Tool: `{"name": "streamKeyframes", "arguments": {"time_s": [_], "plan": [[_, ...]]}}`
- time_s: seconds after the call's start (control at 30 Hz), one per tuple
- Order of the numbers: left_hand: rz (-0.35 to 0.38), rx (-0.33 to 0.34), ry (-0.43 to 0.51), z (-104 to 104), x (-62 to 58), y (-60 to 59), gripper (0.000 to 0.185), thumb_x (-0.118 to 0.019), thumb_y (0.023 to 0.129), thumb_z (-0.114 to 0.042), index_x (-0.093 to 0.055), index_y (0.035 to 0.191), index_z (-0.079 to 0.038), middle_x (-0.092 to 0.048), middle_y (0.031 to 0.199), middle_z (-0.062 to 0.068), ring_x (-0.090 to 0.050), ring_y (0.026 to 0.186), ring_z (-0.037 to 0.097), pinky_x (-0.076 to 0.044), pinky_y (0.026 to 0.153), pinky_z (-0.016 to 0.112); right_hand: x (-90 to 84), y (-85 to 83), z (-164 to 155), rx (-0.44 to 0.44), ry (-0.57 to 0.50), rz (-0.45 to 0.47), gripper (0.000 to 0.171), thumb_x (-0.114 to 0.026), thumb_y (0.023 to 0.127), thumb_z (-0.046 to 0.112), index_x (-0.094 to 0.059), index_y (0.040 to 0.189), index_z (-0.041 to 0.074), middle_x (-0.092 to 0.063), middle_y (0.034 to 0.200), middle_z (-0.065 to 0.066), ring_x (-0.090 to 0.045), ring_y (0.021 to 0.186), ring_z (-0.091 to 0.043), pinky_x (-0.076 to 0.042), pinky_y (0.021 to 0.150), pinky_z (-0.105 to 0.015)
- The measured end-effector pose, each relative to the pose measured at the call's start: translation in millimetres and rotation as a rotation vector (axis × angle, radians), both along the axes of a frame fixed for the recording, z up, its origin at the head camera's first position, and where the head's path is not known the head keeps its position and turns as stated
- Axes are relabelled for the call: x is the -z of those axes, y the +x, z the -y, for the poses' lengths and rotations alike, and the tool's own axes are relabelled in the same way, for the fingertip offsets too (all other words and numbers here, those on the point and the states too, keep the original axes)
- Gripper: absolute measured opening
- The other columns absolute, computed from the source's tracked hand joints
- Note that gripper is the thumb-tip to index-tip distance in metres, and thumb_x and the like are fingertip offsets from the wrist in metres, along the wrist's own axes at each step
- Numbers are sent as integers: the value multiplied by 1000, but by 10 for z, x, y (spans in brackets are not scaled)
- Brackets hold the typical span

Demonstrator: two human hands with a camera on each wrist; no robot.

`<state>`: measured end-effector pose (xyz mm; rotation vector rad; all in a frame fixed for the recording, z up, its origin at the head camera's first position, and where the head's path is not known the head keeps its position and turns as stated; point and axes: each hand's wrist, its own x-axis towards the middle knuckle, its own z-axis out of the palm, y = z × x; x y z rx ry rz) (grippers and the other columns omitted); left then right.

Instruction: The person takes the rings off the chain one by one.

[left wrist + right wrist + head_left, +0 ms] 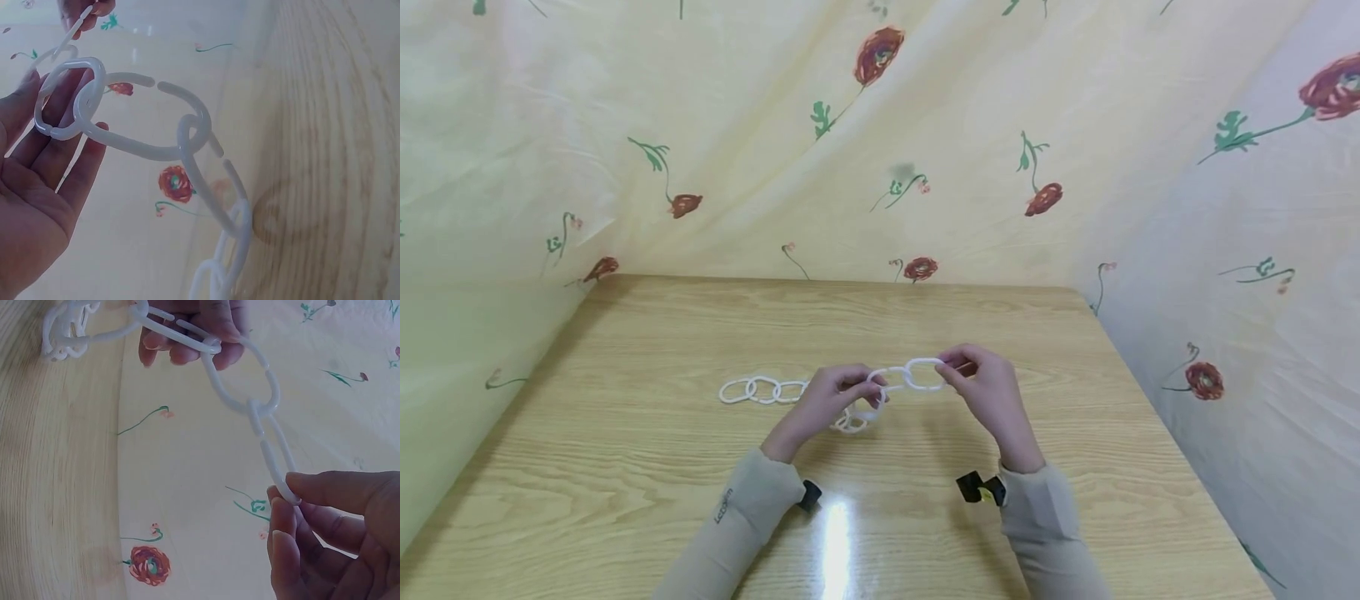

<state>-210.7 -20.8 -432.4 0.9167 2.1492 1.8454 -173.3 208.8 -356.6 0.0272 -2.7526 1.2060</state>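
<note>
Left hand (pixel 835 396) and right hand (pixel 988 387) pinch a chain (pixel 131 147) whose leftmost link (pixel 722 391) only the head view shows

Smooth plastic chain (pixel 134 147), glossy wood-grain table (pixel 902 508)

A light wooden tabletop (pixel 700 500) is stretching out before the person, with a cream floral cloth (pixel 970 108) hanging behind it and along its left and right sides. A white plastic chain of oval links (pixel 131 145) is crossing the tabletop's middle. Its left links are lying on the tabletop beyond the bare left hand (pixel 831 398); others are gathering just below that hand's fingers; the last ones are spanning the gap above the tabletop to the bare right hand (pixel 988 387), whose fingers are holding the rightmost link. Two long beige sleeves (pixel 1048 525) are entering from the near side.
</note>
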Motion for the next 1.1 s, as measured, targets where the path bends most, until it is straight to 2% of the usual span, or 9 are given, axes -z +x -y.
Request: {"name": "streamKeyframes", "arguments": {"time_s": [0.1, 0.17, 0.3, 0.37, 0.47, 0.6, 0.8, 0.93, 1.1], "plan": [[12, -24, 20, 32, -23, -5, 19, -58, 96, -11, -68, 103, 4, -72, 94, 21, -69, 82, 12, -59, 84, 30, 18, -34, 12, -11, -37, 30, 16, -69, 91, 14, -70, 100, 2, -69, 92, -14, -65, 75, -19, -55, 60, -19], [23, -37, 22, 55, -31, -10, 19, -58, 96, -10, -68, 103, 5, -71, 94, 21, -68, 81, 8, -58, 84, 24, 22, -54, 25, -24, -55, 41, 16, -69, 91, 14, -70, 101, 1, -69, 92, -15, -64, 72, -16, -58, 61, -24], [28, -58, 15, 90, -36, -26, 18, -58, 96, -9, -68, 103, 4, -71, 94, 21, -67, 81, 6, -57, 84, 21, 30, -87, 50, -39, -72, 58, 17, -68, 91, 13, -70, 102, 1, -70, 91, -15, -63, 70, -11, -60, 63, -30], [16, -69, 11, 107, -36, -35, 18, -58, 96, -10, -68, 103, 4, -71, 93, 21, -67, 81, 6, -56, 85, 21, 31, -101, 59, -46, -77, 64, 18, -68, 91, 14, -70, 104, 1, -71, 91, -14, -63, 71, -11, -60, 63, -29], [-4, -83, 10, 129, -42, -45, 18, -58, 96, -10, -69, 102, 4, -71, 92, 20, -67, 81, 7, -57, 87, 23, 30, -117, 73, -60, -90, 73, 20, -67, 92, 14, -70, 106, 0, -71, 92, -15, -66, 74, -18, -59, 63, -27], [6, -101, -1, 164, -61, -65, 19, -59, 96, -11, -68, 103, 4, -72, 93, 20, -68, 83, 8, -56, 93, 32, 27, -135, 93, -81, -116, 91, 21, -66, 92, 13, -70, 107, 0, -71, 95, -19, -68, 81, -27, -59, 63, -25], [24, -119, -23, 228, -120, -111, 20, -59, 96, -14, -69, 103, 2, -72, 91, 19, -68, 85, 11, -52, 101, 44, 35, -174, 118, -96, -164, 138, 20, -66, 93, 15, -70, 106, 0, -70, 98, -19, -66, 77, -14, -60, 66, -28], [17, -121, -27, 251, -146, -136, 22, -58, 96, -13, -68, 105, 5, -72, 91, 19, -68, 84, 9, -52, 100, 45, 47, -191, 129, -105, -200, 157, 20, -66, 93, 16, -69, 104, 0, -70, 95, -15, -65, 76, -10, -60, 66, -28], [-2, -136, -14, 266, -177, -139, 22, -59, 96, -11, -67, 104, 8, -72, 90, 20, -67, 81, 6, -54, 97, 42, 48, -195, 137, -125, -261, 166, 20, -66, 93, 15, -68, 103, -2, -69, 95, -19, -65, 75, -9, -59, 66, -27]]}}
